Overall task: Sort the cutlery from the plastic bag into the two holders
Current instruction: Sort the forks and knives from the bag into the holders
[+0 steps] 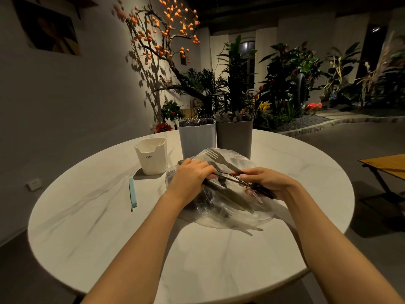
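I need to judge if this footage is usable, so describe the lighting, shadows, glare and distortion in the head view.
Head view: dim room, with a warm spot lighting the round table and the orange-fruited tree, which casts sharp shadows on the wall; glare on the plastic bag hides the cutlery inside; wide-angle bending curves the table edge and stretches both forearms; far plants on the right look smeared.

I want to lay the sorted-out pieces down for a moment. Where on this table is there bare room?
Bare marble lies along the table's near edge between the forearms, on the left beyond the blue clip, and right of the grey holder. It is crowded at the middle: plastic bag, both hands, and the white cup beside the white holder.
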Tool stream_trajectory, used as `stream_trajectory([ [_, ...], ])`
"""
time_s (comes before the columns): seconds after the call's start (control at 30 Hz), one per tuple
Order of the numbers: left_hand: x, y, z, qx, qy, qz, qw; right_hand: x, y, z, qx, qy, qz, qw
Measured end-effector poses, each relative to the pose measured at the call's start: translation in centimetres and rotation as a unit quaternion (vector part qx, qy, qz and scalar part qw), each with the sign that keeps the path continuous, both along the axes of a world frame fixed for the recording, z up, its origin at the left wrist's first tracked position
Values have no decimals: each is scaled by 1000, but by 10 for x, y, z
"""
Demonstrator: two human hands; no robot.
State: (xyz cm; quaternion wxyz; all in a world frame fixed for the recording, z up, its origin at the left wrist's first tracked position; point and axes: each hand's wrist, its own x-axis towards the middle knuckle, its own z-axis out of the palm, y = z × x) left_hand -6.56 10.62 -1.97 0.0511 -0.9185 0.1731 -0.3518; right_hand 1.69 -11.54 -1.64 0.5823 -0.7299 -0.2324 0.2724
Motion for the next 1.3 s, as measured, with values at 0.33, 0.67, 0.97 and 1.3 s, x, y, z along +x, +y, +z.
stream_trajectory([
  [0.33, 2, -11, -1, 20, 41, 16, 999, -4, 3, 3, 1, -6, 9, 1000],
  [0.67, 7, -11, -5, 13, 96, 44, 994, -1, 5, 0, 29, -4, -12, 999],
  [0.97, -6, 9, 1, -78, 52, 119, 989, -3, 4, 1, 92, 29, -24, 995],
  [1.3, -3, 1, -1, -185, 131, 77, 971, 4, 6, -2, 131, 93, 10, 987],
])
